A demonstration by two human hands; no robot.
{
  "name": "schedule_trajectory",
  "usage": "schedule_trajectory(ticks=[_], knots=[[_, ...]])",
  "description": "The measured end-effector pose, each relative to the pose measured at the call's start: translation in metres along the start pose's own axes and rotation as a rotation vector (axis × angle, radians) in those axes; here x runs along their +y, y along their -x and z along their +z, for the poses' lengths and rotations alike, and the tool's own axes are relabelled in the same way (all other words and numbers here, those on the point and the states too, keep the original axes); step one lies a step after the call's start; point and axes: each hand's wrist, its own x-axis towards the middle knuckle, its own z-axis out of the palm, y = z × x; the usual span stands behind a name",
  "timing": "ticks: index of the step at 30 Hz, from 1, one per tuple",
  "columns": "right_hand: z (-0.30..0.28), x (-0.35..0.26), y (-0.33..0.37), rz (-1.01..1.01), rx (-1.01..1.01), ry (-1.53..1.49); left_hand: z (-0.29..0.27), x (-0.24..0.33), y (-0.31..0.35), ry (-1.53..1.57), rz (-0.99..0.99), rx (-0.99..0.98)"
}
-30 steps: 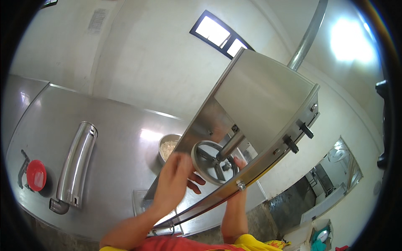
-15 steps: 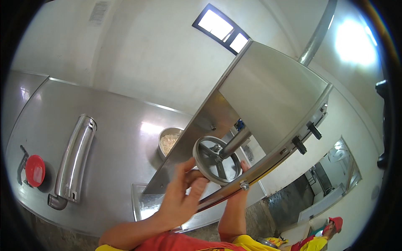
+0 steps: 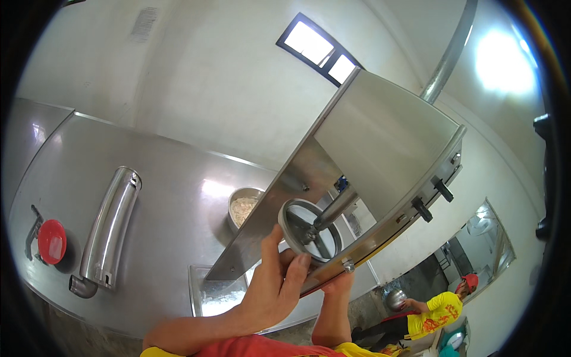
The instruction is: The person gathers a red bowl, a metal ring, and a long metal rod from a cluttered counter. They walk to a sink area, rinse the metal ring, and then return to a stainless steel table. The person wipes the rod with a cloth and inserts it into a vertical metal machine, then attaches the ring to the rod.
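Note:
A round metal piston plate (image 3: 285, 229) with a raised rim and spokes sits on the end of a steel rod (image 3: 336, 212), inside a tall metal machine frame (image 3: 250, 250). My left hand (image 3: 272, 291) grips the plate's lower left rim, thumb in front and fingers curled round the edge. Behind the frame's right-hand bar, my right hand (image 3: 339, 284) is mostly covered; its fingers are hidden. A shiny metal cylinder (image 3: 113, 220) with an elbow spout (image 3: 82, 287) lies on the steel table to the left.
A metal bowl (image 3: 231, 207) of pale, shredded-looking food stands behind the frame. Beneath the frame is a shallow tray (image 3: 217, 297). A red bowl (image 3: 52, 241) rests at far left beside a dark handle (image 3: 33, 232). At right, another person (image 3: 437, 315) holds a metal bowl (image 3: 395, 299).
My left hand has shifted slightly right along the plate's rim. My right fingers, seen beside the plate before, are now behind the bar. The other person has come further into view with a bowl.

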Motion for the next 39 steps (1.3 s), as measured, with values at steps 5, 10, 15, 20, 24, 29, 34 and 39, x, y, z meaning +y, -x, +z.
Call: schedule_trajectory(ticks=[5, 10, 15, 20, 24, 29, 34, 39], knots=[[0.017, 0.001, -0.036, -0.165, 0.193, 0.269, -0.019, -0.018, -0.015, 0.216, -0.063, 0.055], [0.031, 0.015, -0.067, -0.129, 0.037, 0.320, -0.038, -0.003, -0.090, 0.350, -0.380, -0.137], [0.008, -0.001, -0.047, -0.083, 0.039, 0.176, -0.011, -0.002, -0.045, -0.087, -0.134, 0.100], [0.000, 0.013, -0.006, -0.135, 0.101, 0.122, -0.012, -0.022, 0.016, 0.000, 0.110, 0.005], [0.016, 0.022, -0.042, -0.152, 0.118, 0.250, -0.037, -0.017, -0.018, 0.210, -0.137, 0.052], [0.035, 0.039, -0.063, -0.103, 0.024, 0.251, -0.041, -0.019, -0.084, 0.337, -0.313, -0.084], [-0.011, 0.001, -0.037, -0.074, 0.023, 0.069, -0.013, -0.013, -0.037, -0.083, -0.017, 0.117], [-0.007, -0.001, -0.022, -0.099, 0.047, 0.093, -0.013, -0.037, -0.001, -0.123, 0.292, 0.063]])
